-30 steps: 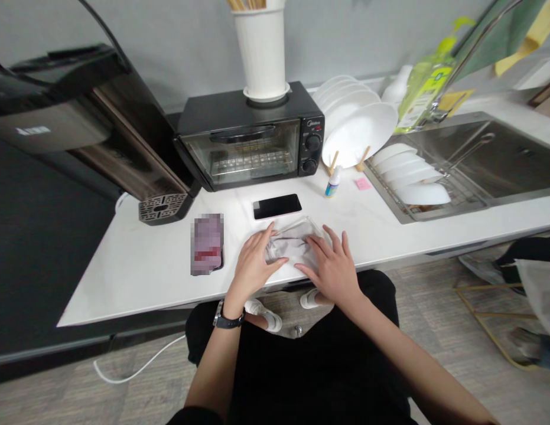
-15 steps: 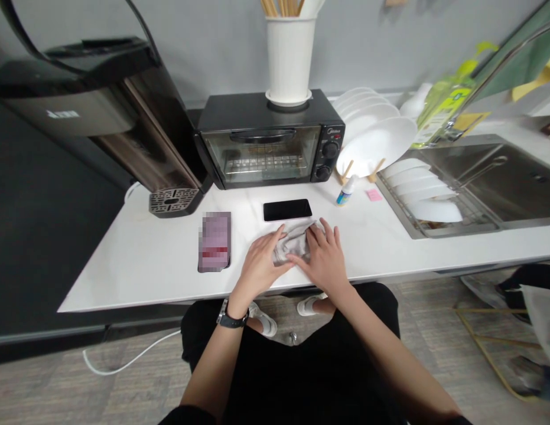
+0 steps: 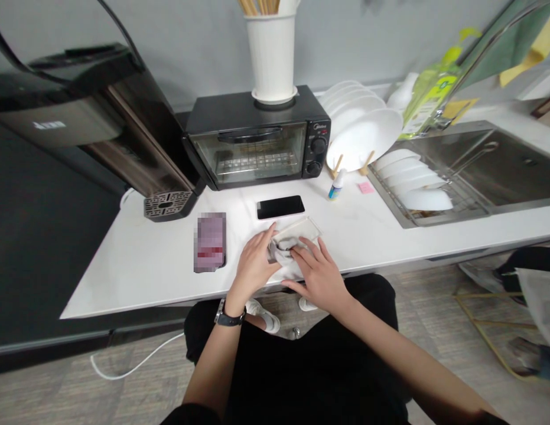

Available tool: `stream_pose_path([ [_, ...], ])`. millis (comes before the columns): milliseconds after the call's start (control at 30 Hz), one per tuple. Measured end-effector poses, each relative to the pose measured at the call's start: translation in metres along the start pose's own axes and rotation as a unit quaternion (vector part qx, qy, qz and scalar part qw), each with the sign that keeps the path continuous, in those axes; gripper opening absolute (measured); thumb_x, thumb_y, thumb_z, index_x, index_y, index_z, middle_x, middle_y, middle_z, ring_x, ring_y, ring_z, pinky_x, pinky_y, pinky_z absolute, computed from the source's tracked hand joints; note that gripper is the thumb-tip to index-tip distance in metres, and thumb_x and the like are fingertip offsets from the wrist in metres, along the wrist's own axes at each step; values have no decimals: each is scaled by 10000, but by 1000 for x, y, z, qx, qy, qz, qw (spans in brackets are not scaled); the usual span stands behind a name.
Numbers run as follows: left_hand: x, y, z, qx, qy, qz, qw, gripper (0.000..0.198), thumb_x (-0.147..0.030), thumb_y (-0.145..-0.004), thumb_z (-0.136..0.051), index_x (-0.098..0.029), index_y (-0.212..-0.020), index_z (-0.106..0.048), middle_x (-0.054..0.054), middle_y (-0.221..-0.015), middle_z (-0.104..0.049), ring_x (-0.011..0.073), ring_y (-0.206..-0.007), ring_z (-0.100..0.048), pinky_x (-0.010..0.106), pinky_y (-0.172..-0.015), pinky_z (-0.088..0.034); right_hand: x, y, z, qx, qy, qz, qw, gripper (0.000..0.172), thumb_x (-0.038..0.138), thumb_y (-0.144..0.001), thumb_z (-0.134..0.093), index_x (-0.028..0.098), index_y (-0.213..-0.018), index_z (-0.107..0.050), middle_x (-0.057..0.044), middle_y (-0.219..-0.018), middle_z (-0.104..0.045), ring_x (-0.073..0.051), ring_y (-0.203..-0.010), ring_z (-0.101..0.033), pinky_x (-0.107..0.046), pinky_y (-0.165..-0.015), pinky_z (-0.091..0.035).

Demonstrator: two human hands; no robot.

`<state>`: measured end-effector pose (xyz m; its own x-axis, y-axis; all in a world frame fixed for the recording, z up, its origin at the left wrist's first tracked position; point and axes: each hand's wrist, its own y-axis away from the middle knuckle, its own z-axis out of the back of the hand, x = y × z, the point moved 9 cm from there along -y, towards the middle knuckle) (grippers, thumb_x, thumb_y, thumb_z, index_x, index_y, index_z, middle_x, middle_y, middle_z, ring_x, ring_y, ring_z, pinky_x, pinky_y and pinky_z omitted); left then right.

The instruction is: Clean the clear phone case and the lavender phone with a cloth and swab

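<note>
A crumpled grey cloth lies bunched between my two hands, over a clear flat case that looks like a phone case. Much of the case is hidden under cloth and fingers. My left hand grips the left side, thumb towards me and fingers along the far edge. With its fingertips, my right hand presses the cloth against the case. Just beyond them a black-screened phone lies flat. Left of my left hand rests a blurred-out purplish phone.
A small spray bottle and a pink sticky note sit right of the phone. Behind stand a toaster oven, a black dispenser and racked plates. The sink with stacked bowls is at right.
The cloth has been drawn in towards me and left, uncovering the far right corner of the clear case. My right hand has slid nearer to me. The view has shifted slightly.
</note>
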<state>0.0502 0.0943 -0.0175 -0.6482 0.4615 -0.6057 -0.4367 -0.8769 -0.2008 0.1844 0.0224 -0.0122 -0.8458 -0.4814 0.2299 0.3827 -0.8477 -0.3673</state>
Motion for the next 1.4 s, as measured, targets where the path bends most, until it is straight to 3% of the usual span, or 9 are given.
stream_pose_path([
  [167, 0, -1, 1, -6, 1, -8, 1000, 993, -345, -864, -848, -307, -1690, -297, 83, -1491, -663, 307, -1388, -603, 515, -1210, -444, -32, 6, 13, -30, 65, -93, 993, 712, 651, -1051, -502, 124, -1525, -566, -197, -1433, -677, -451, -1557, -388, -724, -1295, -208],
  [367, -1, -3, 2, -4, 4, -12, 1000, 979, -358, -874, -856, -312, -1685, -310, 74, -1498, -670, 293, -1403, -606, 500, -1224, -430, -35, -2, 9, -55, 84, -132, 986, 778, 675, -1053, -461, 56, -1515, -555, -258, -1497, -614, -475, -1600, -303, -723, -1292, -212],
  [567, 0, -2, 1, 1, 4, -15, 1000, 987, -319, -859, -861, -314, -1681, -314, 71, -1510, -666, 300, -1417, -597, 512, -1231, -419, -45, -27, 4, -56, 60, -153, 985, 804, 722, -1032, -456, 49, -1436, -628, -253, -1455, -637, -500, -1569, -328, -749, -1279, -221],
  [767, 6, -3, -2, -2, 13, -29, 999, 952, -221, -846, -800, -266, -1678, -339, 109, -1520, -648, 307, -1391, -616, 493, -1210, -461, -2, -49, -13, -19, -28, -60, 998, 831, 776, -987, -505, 65, -1387, -657, -240, -1395, -666, -453, -1553, -388, -688, -1303, -264],
  [867, 8, -5, -4, 0, 0, -19, 1000, 966, -163, -805, -777, -241, -1672, -357, 115, -1502, -659, 318, -1373, -623, 502, -1210, -467, 22, -43, -17, 5, -75, -6, 997, 787, 781, -963, -559, 118, -1375, -655, -201, -1437, -659, -406, -1547, -421, -670, -1310, -285],
  [967, 7, -4, -3, -8, -7, -1, 1000, 919, -147, -832, -730, -241, -1668, -362, 105, -1495, -662, 311, -1360, -625, 502, -1203, -474, 27, -30, -13, 13, -77, 14, 997, 752, 769, -951, -598, 133, -1344, -671, -184, -1429, -675, -396, -1544, -429, -674, -1320, -265],
  [1133, 1, 0, -1, 1, -5, 6, 1000, 931, -137, -836, -744, -255, -1670, -348, 90, -1493, -661, 302, -1357, -619, 489, -1197, -473, 14, -8, 1, 0, -12, 15, 1000, 744, 713, -1014, -538, 107, -1434, -634, -178, -1461, -674, -400, -1534, -433, -656, -1336, -206],
  [1400, 1, -1, 0, -11, -2, -8, 1000, 1010, -334, -856, -870, -315, -1688, -297, 68, -1491, -676, 303, -1377, -619, 517, -1213, -447, -32, 2, 18, -19, 108, -94, 990, 765, 678, -1043, -497, 59, -1482, -598, -221, -1432, -672, -450, -1470, -458, -703, -1294, -219],
])
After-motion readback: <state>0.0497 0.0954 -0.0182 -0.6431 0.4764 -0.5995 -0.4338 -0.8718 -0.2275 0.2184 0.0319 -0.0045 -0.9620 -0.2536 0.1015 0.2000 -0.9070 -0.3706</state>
